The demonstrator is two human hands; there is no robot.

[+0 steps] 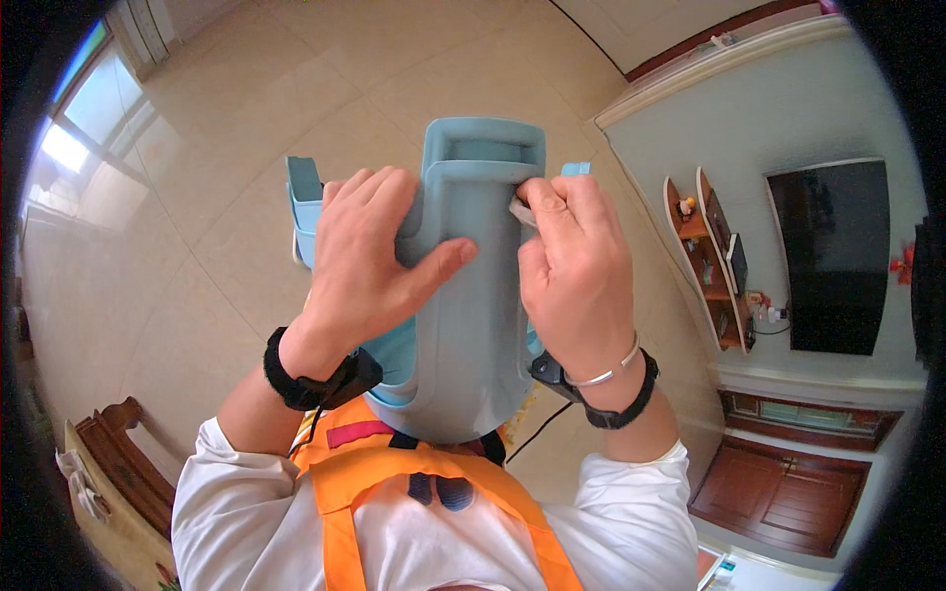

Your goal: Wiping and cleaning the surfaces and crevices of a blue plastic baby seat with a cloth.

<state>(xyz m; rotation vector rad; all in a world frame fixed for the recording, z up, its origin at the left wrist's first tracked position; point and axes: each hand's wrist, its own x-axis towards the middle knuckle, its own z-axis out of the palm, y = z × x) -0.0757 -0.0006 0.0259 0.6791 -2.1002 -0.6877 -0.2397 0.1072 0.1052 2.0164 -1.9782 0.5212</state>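
In front of my body stands a blue-grey molded plastic piece (477,295), tall and curved, with a slot-like opening near its top edge. It looks like the back of a child's seat, though its exact kind is unclear. My left hand (377,244) grips its left side, thumb lying across the smooth face. At the upper right edge, my right hand (576,258) has its fingers curled around a small whitish cloth or wipe (523,213), pressed near the rim. Most of that cloth is hidden by the fingers. Lighter blue plastic parts (303,203) show beyond my left hand.
Glossy beige floor tiles (244,148) surround the plastic piece. Along the right wall are a dark television (835,255), a small curved shelf (706,258) and a brown double door (783,491). Brown wooden furniture (122,458) stands at lower left. A black cable (543,432) hangs near my right wrist.
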